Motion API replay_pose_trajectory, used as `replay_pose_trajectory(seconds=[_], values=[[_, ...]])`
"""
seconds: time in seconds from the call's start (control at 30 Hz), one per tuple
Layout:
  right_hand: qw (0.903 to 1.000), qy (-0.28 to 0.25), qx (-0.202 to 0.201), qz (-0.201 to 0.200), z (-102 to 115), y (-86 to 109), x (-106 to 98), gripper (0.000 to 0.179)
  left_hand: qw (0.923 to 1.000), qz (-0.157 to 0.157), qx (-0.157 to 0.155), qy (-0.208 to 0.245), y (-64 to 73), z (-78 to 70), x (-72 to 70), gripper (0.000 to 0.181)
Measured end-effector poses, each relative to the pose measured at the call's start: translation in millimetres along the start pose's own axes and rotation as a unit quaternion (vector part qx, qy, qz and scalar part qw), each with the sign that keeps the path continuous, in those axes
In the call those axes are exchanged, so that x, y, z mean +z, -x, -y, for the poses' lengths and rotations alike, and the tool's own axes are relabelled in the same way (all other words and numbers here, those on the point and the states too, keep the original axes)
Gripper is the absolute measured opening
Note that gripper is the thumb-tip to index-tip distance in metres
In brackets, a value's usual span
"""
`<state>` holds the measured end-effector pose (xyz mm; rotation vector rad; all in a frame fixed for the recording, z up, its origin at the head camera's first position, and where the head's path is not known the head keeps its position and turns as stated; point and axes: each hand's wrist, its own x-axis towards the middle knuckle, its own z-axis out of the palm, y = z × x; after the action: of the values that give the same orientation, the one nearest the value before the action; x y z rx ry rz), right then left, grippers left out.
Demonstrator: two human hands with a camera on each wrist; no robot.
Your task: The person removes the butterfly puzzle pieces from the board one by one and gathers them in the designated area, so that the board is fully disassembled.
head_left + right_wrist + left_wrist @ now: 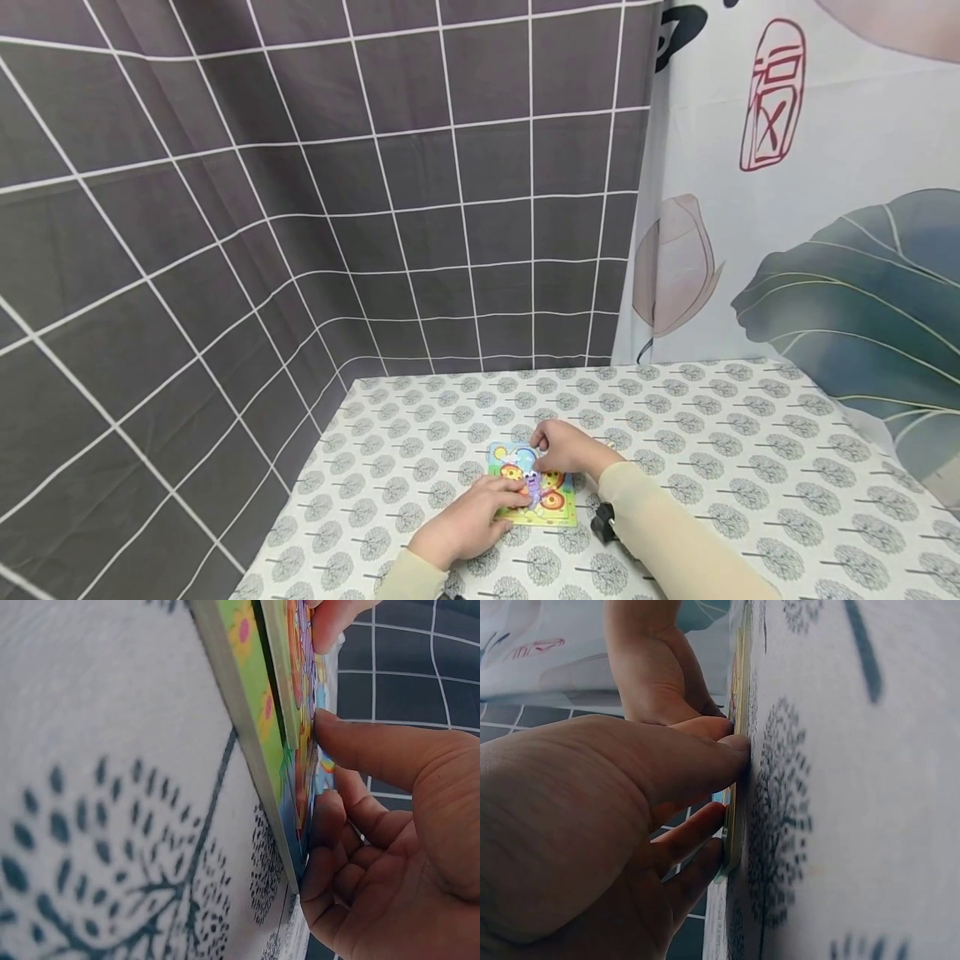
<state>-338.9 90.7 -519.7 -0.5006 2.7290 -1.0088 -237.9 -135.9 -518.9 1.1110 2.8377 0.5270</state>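
Note:
A small jigsaw puzzle board lies flat on the table, printed with a purple-bodied butterfly, a sun and a rainbow on blue and green. My left hand rests on its left side, fingers extended over the picture; in the left wrist view the thumb is at the board's edge. At the upper right corner is my right hand, thumb on the picture and fingers curled at the edge. In the right wrist view, a thick picture piece stands proud of the green flowered border. My right hand hides the corner.
A white cloth with grey tree prints covers the table. A dark gridded curtain hangs behind and to the left, and a lotus-printed curtain at the right. A black wrist mount sits by the right sleeve.

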Motion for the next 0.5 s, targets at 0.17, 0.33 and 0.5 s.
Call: replay_pose_trajectory(seconds=[0.17, 0.33, 0.5], values=[[1.0, 0.003, 0.0, -0.006, 0.6, 0.5, -0.7, 0.035, 1.0, 0.004, -0.003, 0.001, 0.0, -0.4, -0.3, 0.047], [0.9999, 0.002, -0.013, -0.01, -1.4, -0.2, 0.6, 0.035, 1.0, 0.001, -0.002, 0.002, 0.0, 0.2, 0.9, 0.048], [0.9995, -0.019, -0.022, -0.009, -2.5, 2.1, -0.7, 0.035, 1.0, 0.0, -0.002, 0.003, 0.1, 0.9, 1.3, 0.048]])
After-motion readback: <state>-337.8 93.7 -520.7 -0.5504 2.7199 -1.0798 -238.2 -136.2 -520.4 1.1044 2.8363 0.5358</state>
